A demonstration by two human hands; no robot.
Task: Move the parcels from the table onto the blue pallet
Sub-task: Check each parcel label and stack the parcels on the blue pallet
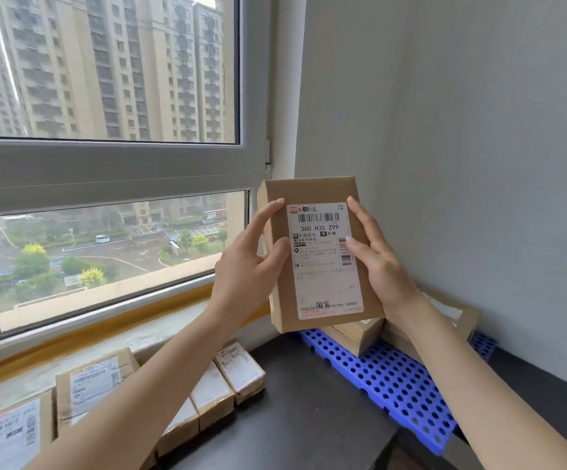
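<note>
A labelled parcel [322,256] stands upright in the air, gripped at its edges by the left hand [248,262] and right hand [377,262], above the pallet [387,378], with more parcels [160,391] on the table [295,408] below the left forearm.

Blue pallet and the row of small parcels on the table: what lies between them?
Head view: only bare dark table between the blue pallet and the small parcels.

- The held parcel [322,256] sits between both hands, above the pallet [387,378].
- Other parcels [95,385] lie on the table [302,412], left of the pallet.
</note>
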